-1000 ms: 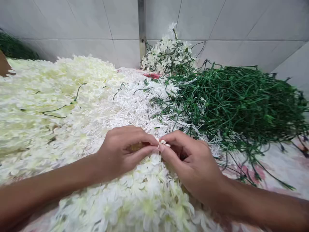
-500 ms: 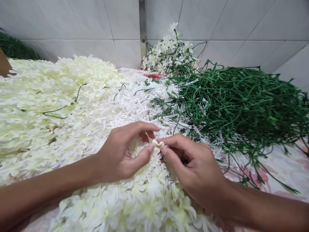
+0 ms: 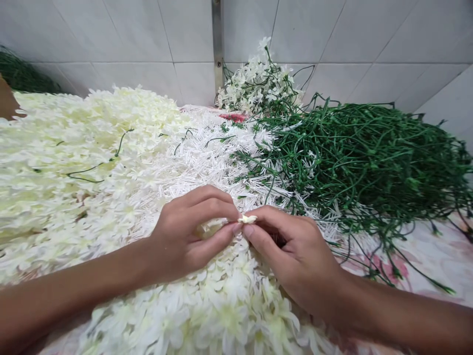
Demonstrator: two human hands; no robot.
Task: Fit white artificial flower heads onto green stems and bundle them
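Observation:
A small cream artificial flower (image 3: 247, 219) is pinched between the fingertips of both hands at the middle of the view. My left hand (image 3: 197, 229) grips its left side with thumb and index finger. From the right, my right hand (image 3: 293, 246) closes thumb and index finger on the same flower; its other fingers are mostly hidden. Below the hands lies a mound of white and pale yellow flower heads (image 3: 207, 315). Just beyond them are thin white stamen pieces (image 3: 199, 155) in a loose heap.
Green plastic stems (image 3: 369, 153) are piled on the right. A broad heap of pale petals (image 3: 48, 148) covers the left. Assembled white flowers (image 3: 258, 86) lean against the tiled wall (image 3: 318, 34). Floral cloth (image 3: 443, 251) shows at the right. More green strands (image 3: 24, 71) lie far left.
The flower has tilted from facing me to edge-on. My left index finger has come down onto it, closing the earlier gap with the thumb.

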